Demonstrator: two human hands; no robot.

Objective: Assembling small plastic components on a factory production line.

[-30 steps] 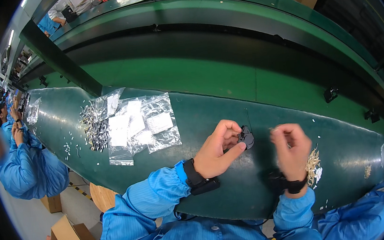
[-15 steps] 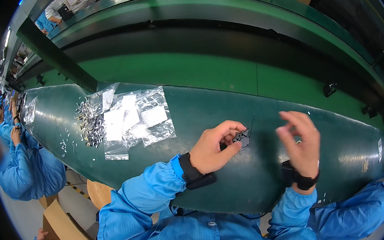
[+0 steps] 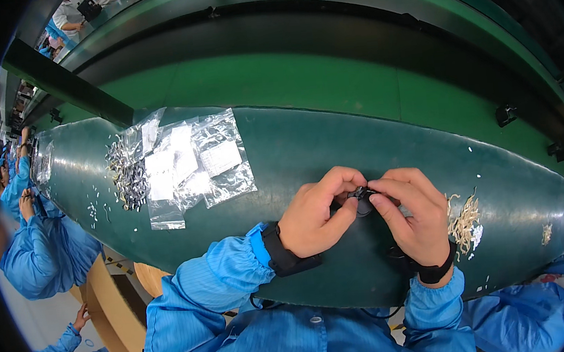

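Between my two hands, above the green table, is a small black part with a rounded dark disc [image 3: 364, 205]. My left hand [image 3: 313, 220] pinches it from the left, thumb and forefinger closed on its edge. From the other side my right hand [image 3: 413, 212] meets it, thumb and fingertips pressed together at the part's right end. My fingers cover much of it, so its exact kind cannot be made out. A pile of beige strip-like pieces [image 3: 462, 225] lies beside my right hand, with small white pieces [image 3: 477, 234] at its edge.
Clear plastic bags with white paper slips [image 3: 220, 159] lie at the left of the table, against a heap of small dark and metallic pieces [image 3: 129, 179]. A green post [image 3: 69, 84] rises behind them. Co-workers in blue sit at both sides; a cardboard box [image 3: 109, 315] stands lower left.
My right hand has come left and down from its raised, apart position to grip the black part. The left hand keeps its hold. The view has shifted, showing the beige pile.
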